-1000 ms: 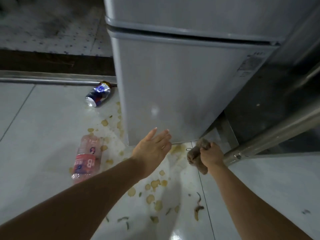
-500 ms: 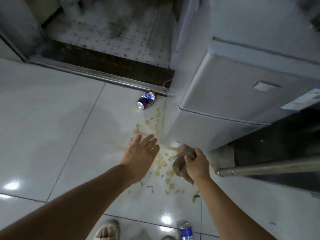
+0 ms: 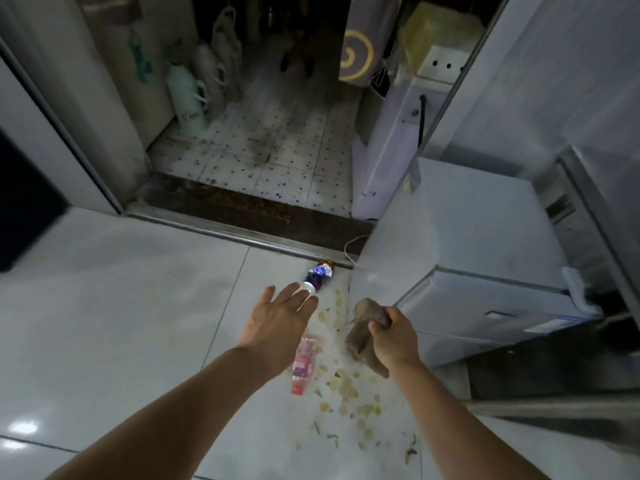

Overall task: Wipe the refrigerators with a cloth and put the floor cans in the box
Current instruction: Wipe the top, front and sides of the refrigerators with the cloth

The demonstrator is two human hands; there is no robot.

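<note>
I see my right hand (image 3: 393, 337) gripping the brown cloth (image 3: 363, 336) beside the refrigerator (image 3: 460, 258), my left hand (image 3: 277, 323) spread flat, fingers straight, the can (image 3: 320, 274) lying on the floor just beyond its fingertips.

Left hand (image 3: 277, 320) spread flat above the floor (image 3: 121, 306) near a can (image 3: 320, 274), right hand (image 3: 393, 336) gripping a brown cloth (image 3: 363, 336) beside the refrigerator (image 3: 460, 258)
</note>
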